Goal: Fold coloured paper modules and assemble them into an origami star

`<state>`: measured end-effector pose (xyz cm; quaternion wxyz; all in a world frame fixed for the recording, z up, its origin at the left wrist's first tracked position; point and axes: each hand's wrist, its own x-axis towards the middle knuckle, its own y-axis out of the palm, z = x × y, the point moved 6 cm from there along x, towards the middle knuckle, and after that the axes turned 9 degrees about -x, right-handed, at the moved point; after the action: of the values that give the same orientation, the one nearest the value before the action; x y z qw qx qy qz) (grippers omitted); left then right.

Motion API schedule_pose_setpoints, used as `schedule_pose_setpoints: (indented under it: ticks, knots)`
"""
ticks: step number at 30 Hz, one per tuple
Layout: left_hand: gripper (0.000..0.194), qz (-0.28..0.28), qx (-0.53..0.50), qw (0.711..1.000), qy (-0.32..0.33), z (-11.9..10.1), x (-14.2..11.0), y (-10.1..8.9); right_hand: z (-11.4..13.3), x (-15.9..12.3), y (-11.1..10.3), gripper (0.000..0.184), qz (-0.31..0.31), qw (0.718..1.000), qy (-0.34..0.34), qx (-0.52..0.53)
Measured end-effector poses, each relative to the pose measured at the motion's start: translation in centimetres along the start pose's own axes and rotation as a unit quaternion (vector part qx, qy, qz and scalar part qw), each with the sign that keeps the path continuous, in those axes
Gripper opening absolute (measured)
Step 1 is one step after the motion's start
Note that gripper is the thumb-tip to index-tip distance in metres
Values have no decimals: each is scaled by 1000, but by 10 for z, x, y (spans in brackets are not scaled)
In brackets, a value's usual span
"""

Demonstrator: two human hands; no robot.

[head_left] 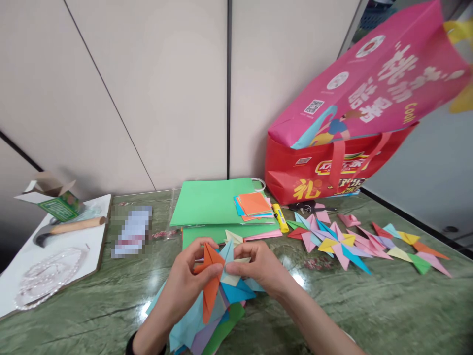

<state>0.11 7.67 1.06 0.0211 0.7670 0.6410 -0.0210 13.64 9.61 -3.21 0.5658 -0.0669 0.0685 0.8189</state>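
Between my two hands is a folded paper star with orange, pale blue, cream and bright blue points. My left hand pinches its orange piece, thumb in front and fingers behind. My right hand grips the pale blue and cream pieces near the star's middle. The thumbs almost meet there. Below the hands, coloured paper sheets in light blue, purple and green lie on the green marbled table, partly hidden by the star and my left wrist.
Folded paper stars are spread at the right. Behind my hands lie green paper, small paper squares, a yellow glue stick and black scissors. Bags stand behind. Leftward are a hammer-like tool, beads and a box.
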Motion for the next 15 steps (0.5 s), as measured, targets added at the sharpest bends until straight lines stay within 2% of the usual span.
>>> schedule_pose_setpoints:
  ticks: [6, 11, 15]
  knots:
    - [22, 19, 9, 1000, 1, 2, 1, -2, -1, -1, 3, 22, 20, 1000, 1, 1]
    - [21, 5, -13, 1000, -8, 4, 1, -2, 0, -2, -1, 24, -18, 1000, 11, -15]
    - [22, -6, -29, 999, -16, 3, 1, 0, -1, -2, -1, 27, -23, 1000, 19, -5]
